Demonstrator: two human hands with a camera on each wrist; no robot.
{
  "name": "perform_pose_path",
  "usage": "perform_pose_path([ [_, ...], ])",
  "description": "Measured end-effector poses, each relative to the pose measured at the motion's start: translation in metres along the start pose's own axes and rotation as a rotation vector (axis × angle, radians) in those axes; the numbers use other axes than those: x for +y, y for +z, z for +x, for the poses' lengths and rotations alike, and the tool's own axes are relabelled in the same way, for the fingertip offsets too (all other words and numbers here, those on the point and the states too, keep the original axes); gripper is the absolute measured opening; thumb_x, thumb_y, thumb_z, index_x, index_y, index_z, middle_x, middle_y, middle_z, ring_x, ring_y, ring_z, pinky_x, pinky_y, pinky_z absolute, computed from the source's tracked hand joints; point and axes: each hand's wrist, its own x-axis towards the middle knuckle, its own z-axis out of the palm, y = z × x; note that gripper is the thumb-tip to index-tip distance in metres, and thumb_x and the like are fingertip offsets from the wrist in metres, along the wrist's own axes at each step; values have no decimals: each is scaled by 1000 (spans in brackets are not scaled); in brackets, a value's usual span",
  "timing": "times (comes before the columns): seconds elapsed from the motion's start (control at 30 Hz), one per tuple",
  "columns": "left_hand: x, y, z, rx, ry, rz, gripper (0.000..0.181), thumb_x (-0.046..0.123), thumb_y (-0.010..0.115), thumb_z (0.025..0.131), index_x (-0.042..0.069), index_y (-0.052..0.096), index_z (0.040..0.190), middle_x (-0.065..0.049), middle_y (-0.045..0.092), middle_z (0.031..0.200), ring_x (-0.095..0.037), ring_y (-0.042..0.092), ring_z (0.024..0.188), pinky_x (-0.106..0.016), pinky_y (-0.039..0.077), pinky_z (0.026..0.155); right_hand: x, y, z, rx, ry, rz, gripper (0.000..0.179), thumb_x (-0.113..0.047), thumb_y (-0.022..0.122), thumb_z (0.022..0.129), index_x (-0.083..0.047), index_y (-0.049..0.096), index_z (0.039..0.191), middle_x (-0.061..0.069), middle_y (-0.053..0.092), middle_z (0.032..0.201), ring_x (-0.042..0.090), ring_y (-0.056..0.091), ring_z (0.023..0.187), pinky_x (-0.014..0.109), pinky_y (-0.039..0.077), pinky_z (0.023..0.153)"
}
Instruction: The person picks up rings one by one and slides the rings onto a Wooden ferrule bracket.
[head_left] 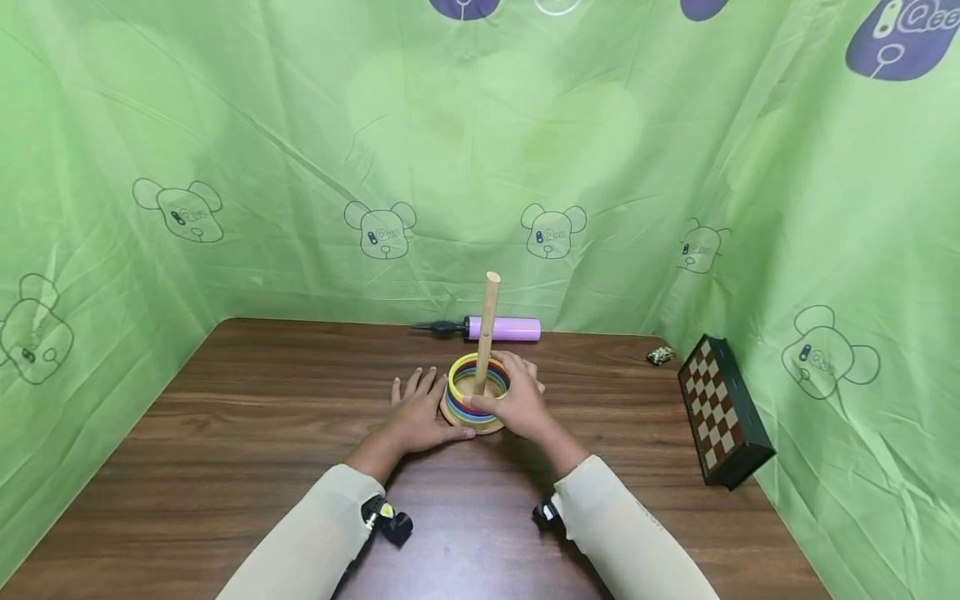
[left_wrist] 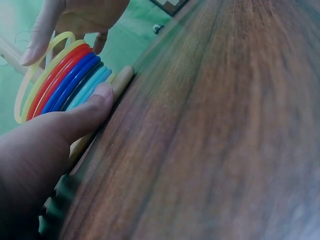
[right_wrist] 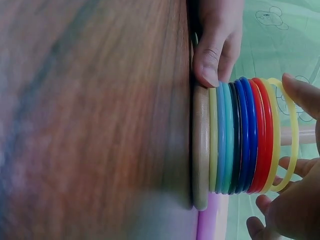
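Note:
A wooden peg [head_left: 487, 329] stands upright on a round wooden base [right_wrist: 201, 150] on the table. Around it sits a stack of colored plastic rings [right_wrist: 245, 140]: red, blue, dark, turquoise, light blue and yellow. My right hand [head_left: 525, 404] spans the top yellow ring [right_wrist: 295, 150], thumb on one side and fingers on the other. That ring is tilted and partly lifted off the ring beneath. At the left of the base, my left hand [head_left: 416, 419] lies with fingers spread straight, its thumb [left_wrist: 102, 97] against the base's front rim.
A purple hand pump [head_left: 517, 329] with a black nozzle lies behind the peg. On the right stands a checkered board-game case [head_left: 723, 412], with a small patterned object [head_left: 660, 356] near it. Green printed cloth [head_left: 480, 150] hangs around the wooden table [head_left: 247, 467].

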Motion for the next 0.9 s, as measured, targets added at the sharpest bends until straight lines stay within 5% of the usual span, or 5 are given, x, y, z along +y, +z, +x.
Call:
perform_pose_path([
  [0.9, -4, -1, -3, 17, 1, -1, 128, 85, 74, 82, 9, 28, 174, -25, 28, 179, -50, 18, 168, -81, 6, 129, 0, 8, -2, -26, -13, -63, 91, -39, 99, 80, -18, 56, 158, 12, 49, 167, 38, 35, 154, 65, 29, 114],
])
